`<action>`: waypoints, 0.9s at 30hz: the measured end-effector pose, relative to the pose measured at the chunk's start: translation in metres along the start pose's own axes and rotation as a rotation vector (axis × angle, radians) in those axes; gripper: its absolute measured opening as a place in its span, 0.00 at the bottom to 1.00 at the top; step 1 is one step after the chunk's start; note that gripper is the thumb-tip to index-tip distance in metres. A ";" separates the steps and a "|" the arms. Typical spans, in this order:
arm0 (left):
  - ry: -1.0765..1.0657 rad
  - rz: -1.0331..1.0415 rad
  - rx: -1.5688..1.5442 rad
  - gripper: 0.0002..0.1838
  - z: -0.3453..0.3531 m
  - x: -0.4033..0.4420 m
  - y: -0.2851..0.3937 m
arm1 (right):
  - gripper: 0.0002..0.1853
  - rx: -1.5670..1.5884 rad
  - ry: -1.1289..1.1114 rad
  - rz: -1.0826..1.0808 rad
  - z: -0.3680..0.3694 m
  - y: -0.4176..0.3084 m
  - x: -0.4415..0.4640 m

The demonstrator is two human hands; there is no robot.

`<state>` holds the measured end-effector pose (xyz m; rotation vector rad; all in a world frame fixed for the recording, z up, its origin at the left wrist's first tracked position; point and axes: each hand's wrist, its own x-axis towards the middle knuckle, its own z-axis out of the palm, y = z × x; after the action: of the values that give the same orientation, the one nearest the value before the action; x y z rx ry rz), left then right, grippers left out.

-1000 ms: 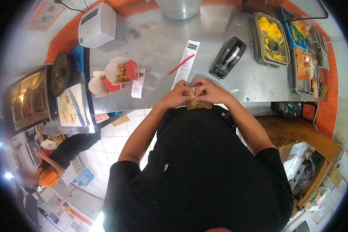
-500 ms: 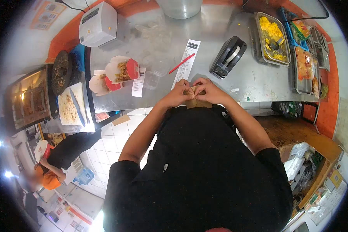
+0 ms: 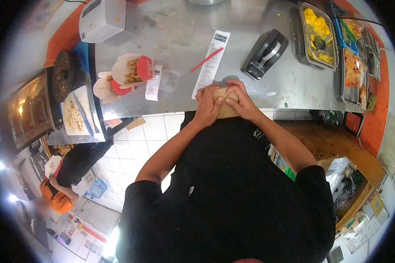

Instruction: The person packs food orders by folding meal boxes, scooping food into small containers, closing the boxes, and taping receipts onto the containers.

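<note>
Both hands grip a small brown cardboard piece [image 3: 226,111] at the table's front edge, against the black shirt. My left hand [image 3: 207,105] wraps its left side, thumb on top. On its right side is my right hand [image 3: 241,101], with the thumb pressed onto the face. Just beyond the left fingers lies a long printed receipt [image 3: 210,65] with a red pen [image 3: 207,59] across it. A black tape dispenser [image 3: 265,53] stands to the right, beyond the right hand.
Two open food boxes [image 3: 133,70] and a shorter receipt [image 3: 153,83] sit left on the steel table [image 3: 171,107]. A white printer [image 3: 102,21] is behind them. Yellow food fills a tray [image 3: 319,36] at right. A person in orange [image 3: 57,197] stands lower left.
My hands have shifted from pinching the cardboard's top with fingertips to wrapping its sides, and more of its face shows. The view has tilted slightly. The other person's box has moved.
</note>
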<state>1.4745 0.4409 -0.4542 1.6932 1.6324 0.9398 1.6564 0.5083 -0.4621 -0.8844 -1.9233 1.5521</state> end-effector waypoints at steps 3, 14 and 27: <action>0.038 -0.066 0.056 0.21 0.004 -0.005 0.003 | 0.09 0.022 0.050 -0.002 0.006 0.002 0.001; -0.019 -0.101 0.035 0.30 -0.004 -0.005 0.010 | 0.05 -0.129 0.540 0.028 0.004 -0.020 0.006; -0.185 0.108 0.110 0.54 -0.029 -0.008 0.018 | 0.20 0.636 1.197 0.443 -0.043 -0.034 0.061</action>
<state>1.4607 0.4306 -0.4239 1.8993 1.5071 0.7297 1.6422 0.5781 -0.4206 -1.4833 -0.3834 1.2066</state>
